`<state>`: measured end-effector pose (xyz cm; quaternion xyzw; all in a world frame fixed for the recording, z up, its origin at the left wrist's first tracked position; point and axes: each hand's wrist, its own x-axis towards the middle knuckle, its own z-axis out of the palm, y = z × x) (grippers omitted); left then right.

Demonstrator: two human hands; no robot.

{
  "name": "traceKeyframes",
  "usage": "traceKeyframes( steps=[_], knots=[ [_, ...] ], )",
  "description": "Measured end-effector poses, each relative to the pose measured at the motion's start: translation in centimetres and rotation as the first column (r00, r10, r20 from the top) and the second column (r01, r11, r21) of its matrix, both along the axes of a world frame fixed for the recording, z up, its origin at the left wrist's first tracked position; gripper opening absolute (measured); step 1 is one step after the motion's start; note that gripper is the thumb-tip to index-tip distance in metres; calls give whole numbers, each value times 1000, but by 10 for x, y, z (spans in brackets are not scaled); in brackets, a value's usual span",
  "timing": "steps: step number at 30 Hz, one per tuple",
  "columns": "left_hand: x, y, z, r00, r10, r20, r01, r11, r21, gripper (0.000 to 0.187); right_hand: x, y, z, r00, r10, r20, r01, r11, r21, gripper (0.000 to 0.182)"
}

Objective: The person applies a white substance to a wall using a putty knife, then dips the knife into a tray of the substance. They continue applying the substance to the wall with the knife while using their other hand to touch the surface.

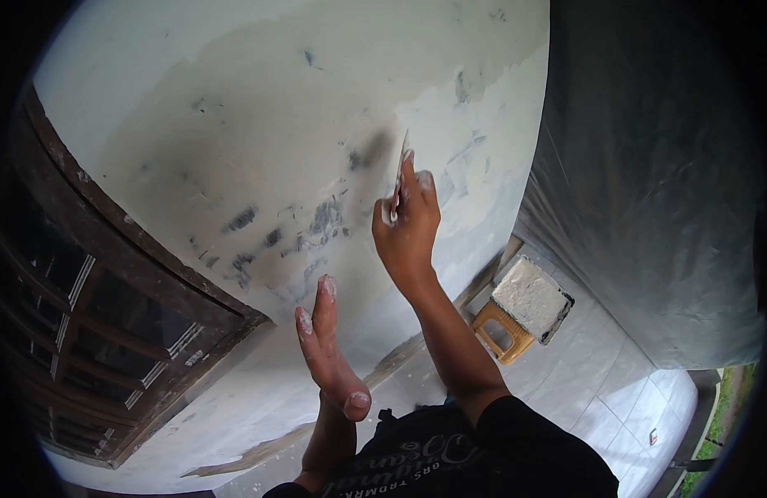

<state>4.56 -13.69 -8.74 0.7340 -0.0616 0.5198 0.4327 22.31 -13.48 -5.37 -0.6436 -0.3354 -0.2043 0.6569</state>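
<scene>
My right hand (pixel 410 224) grips a putty knife (pixel 402 159), seen nearly edge-on with its thin blade pointing up close to the wall (pixel 267 141). White paste coats the fingertips of that hand. Lower and to the left, my left hand (pixel 329 353) is held up with its fingers stretched out and nothing in it; whitish smears show on its fingertips and thumb. Damp-looking and pale patches cover the wall, along with dark scuffed spots around and below the putty knife.
A square container (pixel 528 299) of whitish paste rests on a yellow plastic stool (pixel 501 332) at the right. Dark sheeting (pixel 649 183) hangs beyond the wall's edge. At the left is a brown-framed window (pixel 109 307). Pale tiles (pixel 595 415) cover the floor.
</scene>
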Motion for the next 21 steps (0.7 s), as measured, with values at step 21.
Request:
traceKeyframes(
  steps=[21],
  knots=[
    [-18, 2, 1, 995, 100, 28, -100, 995, -28, 114, 2, 42, 14, 964, -97, 246, 131, 984, -123, 72]
  ],
)
